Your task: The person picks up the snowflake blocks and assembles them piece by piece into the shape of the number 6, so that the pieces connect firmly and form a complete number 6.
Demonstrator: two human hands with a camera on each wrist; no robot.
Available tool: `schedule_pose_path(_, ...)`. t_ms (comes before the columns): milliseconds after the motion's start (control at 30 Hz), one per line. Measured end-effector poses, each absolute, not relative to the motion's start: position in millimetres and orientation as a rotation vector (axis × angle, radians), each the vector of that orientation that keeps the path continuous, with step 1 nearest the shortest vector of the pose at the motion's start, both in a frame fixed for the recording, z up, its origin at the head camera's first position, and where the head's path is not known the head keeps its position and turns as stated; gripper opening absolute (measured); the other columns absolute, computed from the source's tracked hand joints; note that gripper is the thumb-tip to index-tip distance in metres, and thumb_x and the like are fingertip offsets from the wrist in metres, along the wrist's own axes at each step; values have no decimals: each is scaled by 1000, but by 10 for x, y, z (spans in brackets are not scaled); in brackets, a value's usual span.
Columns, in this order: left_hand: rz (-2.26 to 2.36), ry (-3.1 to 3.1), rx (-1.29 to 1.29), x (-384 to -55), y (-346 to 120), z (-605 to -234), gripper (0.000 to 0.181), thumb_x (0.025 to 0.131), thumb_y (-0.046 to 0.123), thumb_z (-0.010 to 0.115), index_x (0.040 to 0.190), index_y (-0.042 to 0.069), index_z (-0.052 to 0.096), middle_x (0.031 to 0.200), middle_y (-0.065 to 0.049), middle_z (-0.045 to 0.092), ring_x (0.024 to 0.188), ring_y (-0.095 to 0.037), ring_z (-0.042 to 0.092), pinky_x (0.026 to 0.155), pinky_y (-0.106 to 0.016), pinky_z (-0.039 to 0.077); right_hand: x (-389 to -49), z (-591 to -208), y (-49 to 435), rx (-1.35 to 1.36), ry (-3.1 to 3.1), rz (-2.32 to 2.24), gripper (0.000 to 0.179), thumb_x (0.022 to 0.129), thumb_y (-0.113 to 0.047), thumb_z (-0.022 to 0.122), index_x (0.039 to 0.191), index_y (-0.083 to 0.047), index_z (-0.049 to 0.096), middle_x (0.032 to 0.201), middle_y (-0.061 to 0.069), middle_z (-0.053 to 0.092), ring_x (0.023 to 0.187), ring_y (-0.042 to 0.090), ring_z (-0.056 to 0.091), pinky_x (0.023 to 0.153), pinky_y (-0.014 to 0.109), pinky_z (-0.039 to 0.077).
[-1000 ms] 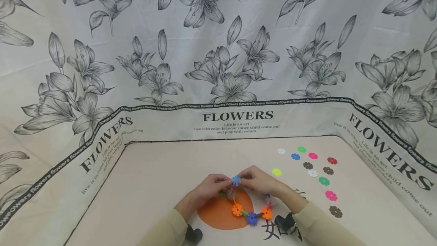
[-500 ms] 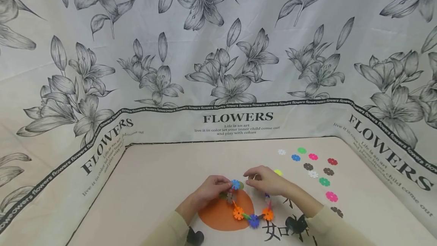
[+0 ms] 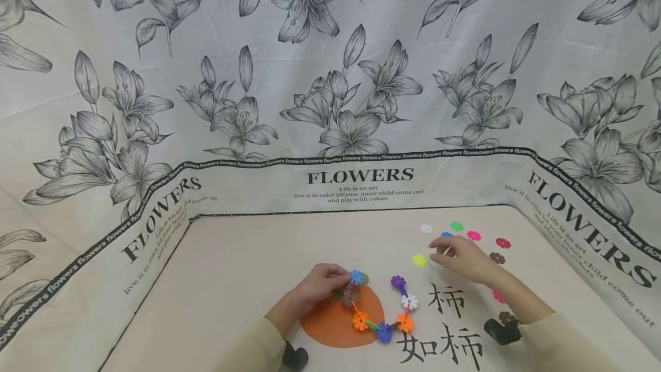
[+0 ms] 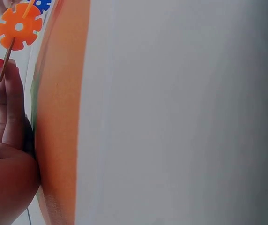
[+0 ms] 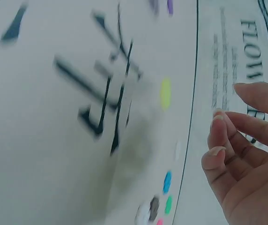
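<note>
Blue disc [image 3: 356, 278] pinched by left hand [image 3: 321, 283] | right hand [image 3: 465, 259] relaxed, thumb apart | near 1 yellow disc [image 3: 419, 260]

A pale beige tabletop [image 3: 248, 263], printed with an orange circle [image 3: 333, 326] beside the grip of the left hand [image 3: 320, 282], bears most of a curved chain of multicoloured plastic flower discs [image 3: 405, 322] trailing from that grip; loose, flat plastic flowers [image 3: 503, 243] lie around the right hand [image 3: 466, 258].
</note>
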State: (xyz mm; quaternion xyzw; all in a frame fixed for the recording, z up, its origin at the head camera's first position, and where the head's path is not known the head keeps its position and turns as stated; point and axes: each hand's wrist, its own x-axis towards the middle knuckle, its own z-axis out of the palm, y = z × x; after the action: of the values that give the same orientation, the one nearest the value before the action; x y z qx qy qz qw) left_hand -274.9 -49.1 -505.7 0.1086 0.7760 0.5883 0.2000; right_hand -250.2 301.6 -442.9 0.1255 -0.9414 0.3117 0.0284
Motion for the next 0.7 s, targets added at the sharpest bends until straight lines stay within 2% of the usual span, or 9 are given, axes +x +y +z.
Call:
schedule_pose_path(167, 1642, 2166, 305, -2756, -493, -5050, 17, 102, 20, 65, 106, 6, 73, 90, -3, 74, 87, -16, 65, 88, -31, 55, -2581, -4535, 3371, 245, -2879, 862, 34, 94, -15, 73, 119, 7, 67, 98, 10, 68, 89, 26, 63, 72, 36, 55)
schedule_pose_path(367, 1655, 2152, 323, -2753, -514, -5050, 18, 102, 20, 65, 106, 5, 73, 91, -3, 73, 88, -17, 64, 90, -32, 54, -2691, -4633, 3656, 69, -2916, 817, 44, 94, -19, 70, 121, 15, 60, 102, 23, 66, 86, 30, 62, 67, 38, 53)
schedule_pose_path(500, 1658, 2144, 331, -2752, -521, -5040, 18, 102, 20, 65, 106, 5, 73, 92, -3, 73, 88, -17, 64, 91, -32, 54, -2787, -4691, 3759, -67, -2983, 805, 53, 96, -22, 69, 126, 18, 54, 113, 34, 61, 93, 40, 63, 76, 48, 56)
schedule_pose_path(600, 1654, 2141, 334, -2753, -521, -5031, 18, 102, 21, 65, 106, 6, 74, 92, -3, 73, 88, -17, 64, 89, -31, 54, -2839, -4733, 3801, -119, -3015, 796, 50, 95, -21, 70, 122, 17, 56, 113, 34, 61, 98, 42, 62, 82, 52, 55)
schedule_pose_path(700, 1651, 2139, 330, -2752, -520, -5027, 17, 102, 20, 65, 105, 5, 74, 92, -3, 73, 88, -17, 63, 88, -31, 54, -2873, -4772, 3827, -123, -3020, 821, 44, 93, -19, 72, 117, 15, 59, 107, 30, 64, 92, 37, 64, 78, 47, 56)
